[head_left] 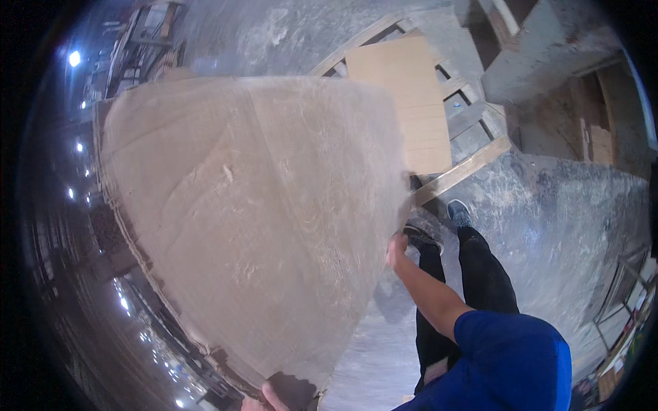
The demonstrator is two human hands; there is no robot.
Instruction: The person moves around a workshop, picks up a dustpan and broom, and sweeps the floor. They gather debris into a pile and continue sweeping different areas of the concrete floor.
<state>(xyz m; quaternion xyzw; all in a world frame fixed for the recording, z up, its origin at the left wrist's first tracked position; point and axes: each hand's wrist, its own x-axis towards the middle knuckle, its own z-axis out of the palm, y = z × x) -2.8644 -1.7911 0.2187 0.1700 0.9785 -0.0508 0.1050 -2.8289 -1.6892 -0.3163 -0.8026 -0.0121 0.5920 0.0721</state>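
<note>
Gripping the large brown board [274, 198] at its right edge is the right hand [395, 251]; the left hand [267, 400], partly cut off, seems to grasp its lower corner.

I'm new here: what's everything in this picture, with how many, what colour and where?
Large wood sheet: one, brownish, centre
Smaller board: one, light tan, on pallet
Slatted pallet: one, weathered wood, upper right
Lights: several, white, left
Floor: one, grey, right
Edge clutter: uncounted, too blurred to name
T-shirt: one, blue, lower right
Trousers: one pair, black, below pallet
Shoes: two, dark, near pallet
Right hand: one, bare, gripping sheet's right edge
Left hand: one, bare, sheet's bottom, partly cut off
</note>
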